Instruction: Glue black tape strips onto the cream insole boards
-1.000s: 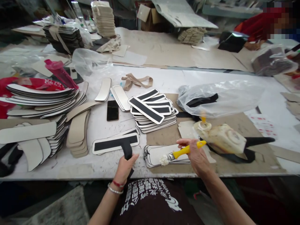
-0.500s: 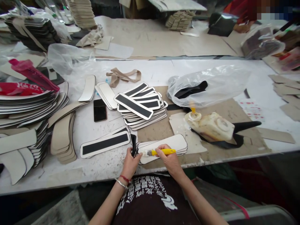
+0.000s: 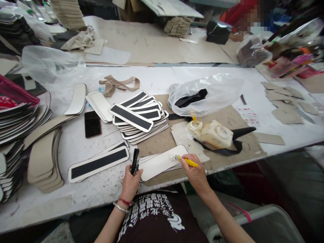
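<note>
My right hand (image 3: 196,173) is closed on a yellow-handled brush (image 3: 190,163), its bristles touching the upper right of a white rounded panel (image 3: 162,162). That panel lies on top of a fanned stack at the table's front edge. A black strip (image 3: 135,160) is gripped in my left hand (image 3: 131,180), whose thumb rests at the panel's left end. To the left lies a white panel with a black strip (image 3: 100,163) along its middle. Behind it is a pile of similar black-striped panels (image 3: 139,114).
A stained plastic container (image 3: 215,134) lies on its side to the right, with a clear plastic bag (image 3: 220,92) behind it. A phone (image 3: 92,125) lies left of the pile. Curved beige pieces (image 3: 44,158) are stacked at the left. Another person's red sleeve (image 3: 234,15) shows at the back.
The brush in my right hand has moved right along the panel, from its left end toward its right end. My left hand keeps the black strip. The camera view has turned rightward.
</note>
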A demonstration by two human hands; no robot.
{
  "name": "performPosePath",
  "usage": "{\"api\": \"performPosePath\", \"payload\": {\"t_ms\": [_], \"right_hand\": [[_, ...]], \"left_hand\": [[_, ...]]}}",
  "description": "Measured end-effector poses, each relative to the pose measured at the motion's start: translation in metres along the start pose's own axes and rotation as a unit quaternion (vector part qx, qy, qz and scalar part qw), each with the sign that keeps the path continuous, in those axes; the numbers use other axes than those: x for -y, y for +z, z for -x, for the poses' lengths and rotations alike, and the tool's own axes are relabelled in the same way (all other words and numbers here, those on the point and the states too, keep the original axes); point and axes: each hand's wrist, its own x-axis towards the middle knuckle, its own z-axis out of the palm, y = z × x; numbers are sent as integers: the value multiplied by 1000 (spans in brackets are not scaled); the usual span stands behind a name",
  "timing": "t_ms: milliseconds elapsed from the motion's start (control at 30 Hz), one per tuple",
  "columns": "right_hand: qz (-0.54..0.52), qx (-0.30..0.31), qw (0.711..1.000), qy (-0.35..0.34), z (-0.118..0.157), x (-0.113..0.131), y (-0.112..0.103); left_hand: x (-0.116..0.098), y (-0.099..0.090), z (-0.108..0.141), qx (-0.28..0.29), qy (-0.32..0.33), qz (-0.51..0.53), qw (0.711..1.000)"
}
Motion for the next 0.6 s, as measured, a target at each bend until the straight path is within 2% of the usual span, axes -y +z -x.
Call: {"api": "performPosePath", "payload": {"t_ms": [167, 400, 600], "right_hand": [[47, -32, 998, -33, -6, -11, -12], [109, -43, 990, -82, -7, -9, -24], [143, 50, 984, -96, 11, 4, -2]], "left_hand": [[-2, 0, -1, 10, -14, -12, 1000], [-3, 0, 1, 20, -21, -24, 999], [-5, -4, -4, 13, -9, -20, 1000]]}}
